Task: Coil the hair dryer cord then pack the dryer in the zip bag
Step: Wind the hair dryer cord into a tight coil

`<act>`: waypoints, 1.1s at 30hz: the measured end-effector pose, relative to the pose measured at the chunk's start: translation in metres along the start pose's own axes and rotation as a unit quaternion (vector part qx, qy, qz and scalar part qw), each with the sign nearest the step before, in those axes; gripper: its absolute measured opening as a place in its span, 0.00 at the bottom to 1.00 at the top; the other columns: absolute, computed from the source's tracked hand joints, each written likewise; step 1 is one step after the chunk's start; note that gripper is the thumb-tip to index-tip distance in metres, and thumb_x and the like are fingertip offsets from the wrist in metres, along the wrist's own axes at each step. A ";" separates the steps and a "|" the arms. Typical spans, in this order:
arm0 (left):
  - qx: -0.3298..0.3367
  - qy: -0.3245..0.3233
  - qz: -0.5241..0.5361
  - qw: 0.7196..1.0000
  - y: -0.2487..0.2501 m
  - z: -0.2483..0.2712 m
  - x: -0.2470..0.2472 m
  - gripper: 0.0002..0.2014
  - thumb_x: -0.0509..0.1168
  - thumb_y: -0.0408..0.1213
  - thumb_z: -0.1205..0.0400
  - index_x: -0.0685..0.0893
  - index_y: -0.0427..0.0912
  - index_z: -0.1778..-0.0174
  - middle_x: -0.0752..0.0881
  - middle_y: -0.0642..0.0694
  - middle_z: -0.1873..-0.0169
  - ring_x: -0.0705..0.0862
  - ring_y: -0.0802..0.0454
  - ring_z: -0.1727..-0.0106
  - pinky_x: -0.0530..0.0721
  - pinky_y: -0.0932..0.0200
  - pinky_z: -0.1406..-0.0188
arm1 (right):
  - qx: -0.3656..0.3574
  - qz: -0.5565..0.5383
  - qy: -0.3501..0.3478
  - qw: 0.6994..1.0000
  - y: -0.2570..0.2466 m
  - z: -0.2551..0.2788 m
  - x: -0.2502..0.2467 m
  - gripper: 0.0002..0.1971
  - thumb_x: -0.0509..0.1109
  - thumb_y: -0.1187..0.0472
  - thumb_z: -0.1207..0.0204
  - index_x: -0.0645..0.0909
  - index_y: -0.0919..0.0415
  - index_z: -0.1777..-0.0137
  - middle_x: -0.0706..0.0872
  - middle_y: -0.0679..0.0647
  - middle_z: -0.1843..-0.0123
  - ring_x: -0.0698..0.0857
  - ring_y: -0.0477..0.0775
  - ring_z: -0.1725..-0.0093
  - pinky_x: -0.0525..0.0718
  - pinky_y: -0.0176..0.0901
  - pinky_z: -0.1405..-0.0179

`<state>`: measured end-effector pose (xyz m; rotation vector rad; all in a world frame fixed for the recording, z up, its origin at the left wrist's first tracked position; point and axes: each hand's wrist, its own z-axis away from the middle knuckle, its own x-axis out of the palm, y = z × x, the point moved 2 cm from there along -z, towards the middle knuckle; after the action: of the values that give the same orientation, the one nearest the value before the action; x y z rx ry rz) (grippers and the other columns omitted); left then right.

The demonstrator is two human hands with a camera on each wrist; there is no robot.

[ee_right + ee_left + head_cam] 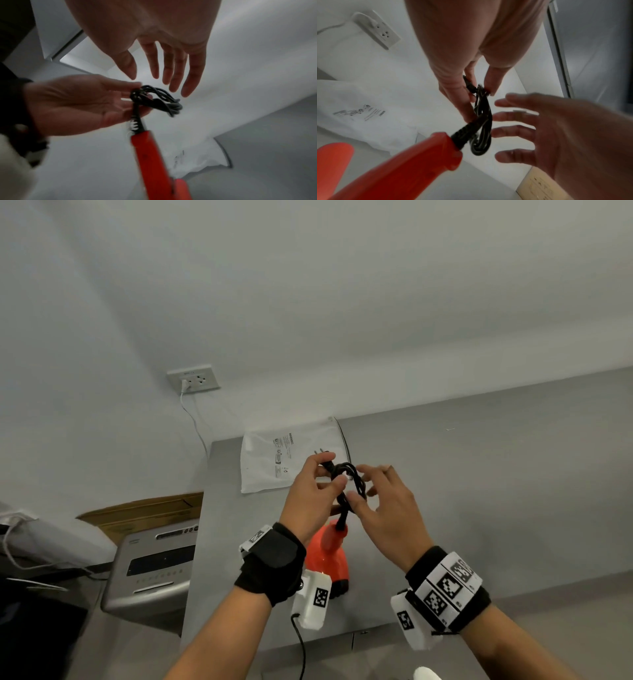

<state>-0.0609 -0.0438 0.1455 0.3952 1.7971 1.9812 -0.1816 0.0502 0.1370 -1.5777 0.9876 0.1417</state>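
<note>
My left hand (330, 470) pinches a small bundle of coiled black cord (349, 484) above the grey table (479, 491), and the plug (322, 455) sticks out past its fingers. From the coil the cord runs down into the handle of the red hair dryer (327, 556), which is below my hands near the table's front edge. Beside the coil on its right, my right hand (368, 486) holds nothing, fingers spread and straight. The left wrist view shows the pinch on the cord (482, 121) and the red handle (402, 169). The white zip bag (284, 460) lies flat behind my hands.
A wall socket (193, 378) with a white plug and cable is up on the wall at the left. A grey machine (154, 563) and a cardboard box (147, 511) stand left of the table. A black cable (301, 645) hangs from my left wrist camera.
</note>
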 end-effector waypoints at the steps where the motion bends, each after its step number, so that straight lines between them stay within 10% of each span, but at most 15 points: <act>1: 0.004 -0.012 -0.013 1.000 0.000 -0.001 0.005 0.16 0.66 0.38 0.13 0.79 0.57 0.30 0.83 0.44 0.38 0.89 0.45 0.43 0.93 0.42 0.50 | 0.013 -0.004 -0.018 1.000 -0.001 0.000 0.002 0.24 0.69 0.48 0.19 0.73 0.50 0.24 0.78 0.45 0.39 0.83 0.46 0.47 0.85 0.42 0.47; 6: -0.004 -0.092 -0.041 0.995 -0.005 -0.001 0.029 0.21 0.63 0.55 0.17 0.78 0.66 0.26 0.85 0.52 0.33 0.88 0.53 0.37 0.87 0.41 0.35 | 0.054 0.009 -0.014 0.998 0.025 -0.007 0.005 0.24 0.69 0.47 0.22 0.75 0.48 0.27 0.85 0.46 0.43 0.87 0.49 0.52 0.89 0.51 0.48; 12: 0.084 -0.143 -0.189 0.968 -0.009 0.002 0.039 0.29 0.62 0.42 0.13 0.65 0.73 0.19 0.82 0.56 0.28 0.85 0.58 0.34 0.79 0.60 0.30 | 0.181 -0.087 0.058 0.978 0.081 -0.012 -0.014 0.17 0.67 0.68 0.20 0.85 0.51 0.36 0.90 0.52 0.53 0.89 0.51 0.57 0.89 0.44 0.53; 17: 0.023 -0.128 -0.364 0.922 -0.077 -0.002 0.009 0.31 0.68 0.39 0.21 0.72 0.61 0.20 0.78 0.44 0.27 0.78 0.46 0.25 0.72 0.55 0.25 | 0.347 -0.223 0.054 0.910 0.165 -0.005 -0.018 0.14 0.69 0.73 0.25 0.83 0.57 0.44 0.91 0.64 0.54 0.90 0.65 0.59 0.90 0.71 0.51; 22: -0.085 -0.192 -0.396 0.894 -0.138 0.011 0.001 0.40 0.77 0.44 0.24 0.68 0.55 0.16 0.70 0.36 0.23 0.73 0.41 0.22 0.67 0.58 0.23 | 0.438 -0.258 0.044 0.860 0.230 0.009 -0.006 0.17 0.69 0.78 0.24 0.72 0.72 0.37 0.87 0.70 0.51 0.87 0.63 0.61 0.88 0.64 0.51; 26: -0.079 -0.201 -0.393 0.894 -0.156 0.014 0.011 0.48 0.79 0.47 0.28 0.62 0.59 0.14 0.72 0.37 0.24 0.77 0.40 0.26 0.74 0.55 0.25 | 0.430 -0.135 0.049 0.891 0.253 0.017 0.000 0.13 0.69 0.75 0.22 0.79 0.79 0.39 0.85 0.63 0.60 0.83 0.58 0.60 0.80 0.37 0.65; 33: -0.072 -0.188 -0.370 0.907 -0.162 0.013 0.015 0.48 0.80 0.44 0.28 0.63 0.58 0.14 0.73 0.36 0.25 0.79 0.41 0.28 0.75 0.58 0.28 | 0.324 0.114 -0.046 0.938 0.243 0.019 -0.001 0.19 0.72 0.57 0.21 0.83 0.63 0.32 0.77 0.66 0.34 0.80 0.66 0.35 0.75 0.48 0.31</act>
<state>-0.0476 -0.0148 -0.0142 0.0191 1.2760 1.3679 -0.3320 0.0843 -0.0517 -0.8452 1.0087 0.0408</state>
